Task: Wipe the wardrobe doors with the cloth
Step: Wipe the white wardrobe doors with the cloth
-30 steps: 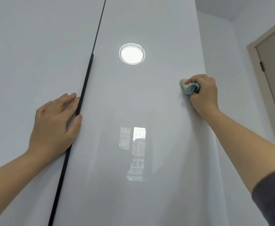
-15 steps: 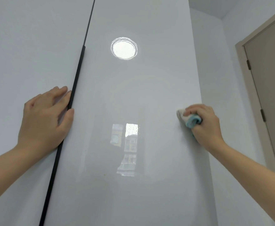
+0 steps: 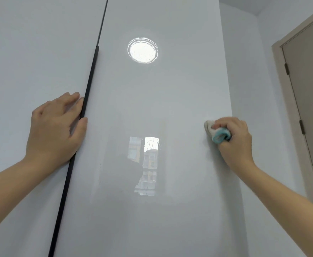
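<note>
- Mostly buried in the gripping right hand [image 3: 235, 140], a bunched white-and-teal cloth [image 3: 217, 135] touches the glossy white wardrobe door [image 3: 152, 108] (right edge).
- Flat, fingers straight, the left hand [image 3: 53, 130] rests over the black vertical strip [image 3: 89, 86].

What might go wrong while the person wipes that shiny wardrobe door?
1. The left hand presses bare on the glossy left door, so it may leave fingerprints there.
2. The right hand grips the cloth bunched small near the edge of the right door, so wiping may miss patches or slip off the edge.
3. The left thumb lies across the black strip between the doors; if a door moves, it might get pinched.
</note>
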Tool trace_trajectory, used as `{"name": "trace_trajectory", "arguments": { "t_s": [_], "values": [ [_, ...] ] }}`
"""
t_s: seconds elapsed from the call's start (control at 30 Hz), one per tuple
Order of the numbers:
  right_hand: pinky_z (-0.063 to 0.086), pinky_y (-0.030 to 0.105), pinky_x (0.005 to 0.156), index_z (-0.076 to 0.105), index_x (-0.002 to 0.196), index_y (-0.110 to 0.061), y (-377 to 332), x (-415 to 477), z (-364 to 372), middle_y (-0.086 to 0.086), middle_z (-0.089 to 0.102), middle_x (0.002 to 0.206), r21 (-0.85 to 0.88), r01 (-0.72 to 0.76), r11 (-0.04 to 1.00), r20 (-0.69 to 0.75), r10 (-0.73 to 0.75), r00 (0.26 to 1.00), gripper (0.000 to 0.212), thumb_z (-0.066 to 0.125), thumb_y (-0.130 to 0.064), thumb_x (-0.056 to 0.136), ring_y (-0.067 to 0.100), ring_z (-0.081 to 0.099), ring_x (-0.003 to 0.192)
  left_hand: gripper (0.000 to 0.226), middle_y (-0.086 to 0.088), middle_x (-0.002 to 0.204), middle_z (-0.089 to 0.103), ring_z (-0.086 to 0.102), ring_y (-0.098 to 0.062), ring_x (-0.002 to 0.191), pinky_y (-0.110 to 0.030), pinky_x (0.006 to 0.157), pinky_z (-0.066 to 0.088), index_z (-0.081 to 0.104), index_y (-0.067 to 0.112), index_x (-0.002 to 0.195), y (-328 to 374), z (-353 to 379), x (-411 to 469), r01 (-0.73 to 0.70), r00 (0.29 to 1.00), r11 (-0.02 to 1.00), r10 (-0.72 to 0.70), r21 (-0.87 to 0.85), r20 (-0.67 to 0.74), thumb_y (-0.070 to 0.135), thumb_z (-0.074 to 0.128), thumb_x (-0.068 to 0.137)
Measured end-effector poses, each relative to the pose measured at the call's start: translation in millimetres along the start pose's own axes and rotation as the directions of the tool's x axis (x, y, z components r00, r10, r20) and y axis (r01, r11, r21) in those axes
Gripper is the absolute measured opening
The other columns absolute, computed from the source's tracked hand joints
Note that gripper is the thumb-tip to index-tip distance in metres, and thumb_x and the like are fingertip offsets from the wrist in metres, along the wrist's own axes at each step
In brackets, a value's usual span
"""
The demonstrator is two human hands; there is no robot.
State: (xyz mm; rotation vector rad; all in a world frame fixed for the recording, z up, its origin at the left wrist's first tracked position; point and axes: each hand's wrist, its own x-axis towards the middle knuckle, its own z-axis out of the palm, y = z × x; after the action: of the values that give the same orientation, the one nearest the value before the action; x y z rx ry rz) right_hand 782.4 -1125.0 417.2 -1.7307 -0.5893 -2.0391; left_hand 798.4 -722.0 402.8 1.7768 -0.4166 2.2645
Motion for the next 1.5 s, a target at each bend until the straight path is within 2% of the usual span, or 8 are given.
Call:
{"name": "trace_trajectory", "arguments": {
  "t_s": [0.23, 0.37, 0.5, 0.67, 0.8, 0.9, 1.13, 1.5],
  "values": [
    [0.042, 0.035, 0.081, 0.061, 0.087, -0.028, -62, -124, 11, -0.02, 0.06, 0.104, 0.151, 0.257, 0.954, 0.254, -0.289, 0.923, 0.022, 0.065, -0.011, 0.074, 0.01, 0.048, 0.101, 0.053, -0.008, 0.143, 0.05, 0.041, -0.025, 0.136, -0.029, 0.108, 0.015, 0.056, 0.008, 0.134, 0, -1, 0, -0.014, 0.999, 0.999, 0.013, 0.03, 0.041, 0.035, 0.035, 0.093],
    [0.045, 0.043, 0.081, 0.066, 0.081, -0.022, -85, -35, 46, -0.017, 0.059, 0.094, 0.121, 0.047, 0.991, 0.065, -0.055, 0.996, 0.026, 0.051, -0.004, 0.069, 0.014, 0.047, 0.096, 0.053, -0.008, 0.143, 0.05, 0.041, -0.024, 0.135, -0.028, 0.107, 0.015, 0.057, 0.008, 0.134, 2, -4, 0, -0.01, 0.999, 1.0, 0.01, 0.009, 0.038, 0.033, 0.036, 0.093],
    [0.043, 0.048, 0.084, 0.061, 0.08, -0.024, -92, 35, 65, -0.014, 0.055, 0.093, 0.093, -0.114, 0.989, -0.022, 0.116, 0.993, 0.035, 0.048, 0.008, 0.07, 0.014, 0.041, 0.093, 0.052, -0.006, 0.144, 0.049, 0.038, -0.021, 0.137, -0.031, 0.11, 0.015, 0.057, 0.009, 0.135, 2, -3, 1, -0.009, 0.999, 1.0, 0.009, -0.015, 0.044, 0.033, 0.037, 0.093],
    [0.043, 0.043, 0.078, 0.066, 0.079, -0.017, -122, -48, 68, -0.014, 0.061, 0.093, 0.134, 0.125, 0.983, 0.078, -0.136, 0.988, 0.031, 0.058, 0.007, 0.062, 0.017, 0.048, 0.094, 0.05, -0.005, 0.145, 0.048, 0.035, -0.017, 0.137, -0.035, 0.112, 0.016, 0.056, 0.01, 0.135, 0, -3, 0, -0.007, 0.999, 1.0, 0.008, -0.029, 0.051, 0.031, 0.039, 0.093],
    [0.04, 0.031, 0.078, 0.067, 0.081, -0.019, -146, -149, 63, -0.013, 0.063, 0.098, 0.195, 0.415, 0.889, 0.252, -0.454, 0.854, 0.034, 0.073, 0.007, 0.059, 0.016, 0.051, 0.094, 0.049, -0.005, 0.145, 0.048, 0.036, -0.018, 0.138, -0.036, 0.113, 0.016, 0.056, 0.009, 0.135, 0, -4, 1, 0.001, 0.998, 0.999, 0.002, -0.039, 0.064, 0.031, 0.039, 0.094],
    [0.039, 0.031, 0.075, 0.067, 0.081, -0.02, -146, -150, 63, -0.012, 0.064, 0.098, 0.211, 0.483, 0.85, 0.284, -0.526, 0.802, 0.032, 0.071, 0.005, 0.061, 0.018, 0.052, 0.092, 0.049, -0.004, 0.146, 0.047, 0.036, -0.018, 0.138, -0.035, 0.113, 0.015, 0.056, 0.01, 0.135, 0, -4, 0, 0.008, 0.997, 0.999, -0.005, -0.041, 0.071, 0.032, 0.039, 0.094],
    [0.038, 0.037, 0.073, 0.068, 0.078, -0.019, -173, -15, 106, -0.008, 0.066, 0.091, 0.161, 0.201, 0.966, 0.159, -0.227, 0.961, 0.024, 0.069, 0.001, 0.065, 0.023, 0.052, 0.089, 0.047, -0.002, 0.148, 0.046, 0.035, -0.017, 0.14, -0.032, 0.114, 0.013, 0.054, 0.014, 0.139, 0, -5, 2, 0.047, 0.995, 0.992, -0.036, -0.114, 0.094, 0.027, 0.034, 0.098],
    [0.035, 0.032, 0.082, 0.067, 0.088, -0.023, -219, 94, 155, -0.008, 0.064, 0.098, 0.084, 0.035, 0.996, 0.153, -0.047, 0.987, 0.029, 0.051, 0.0, 0.076, 0.021, 0.046, 0.102, 0.043, -0.004, 0.147, 0.048, 0.037, -0.016, 0.14, -0.029, 0.117, 0.016, 0.054, 0.006, 0.137, -7, -6, 0, 0.048, 0.995, 0.978, -0.03, -0.205, 0.091, 0.011, 0.034, 0.099]
  ]
}}
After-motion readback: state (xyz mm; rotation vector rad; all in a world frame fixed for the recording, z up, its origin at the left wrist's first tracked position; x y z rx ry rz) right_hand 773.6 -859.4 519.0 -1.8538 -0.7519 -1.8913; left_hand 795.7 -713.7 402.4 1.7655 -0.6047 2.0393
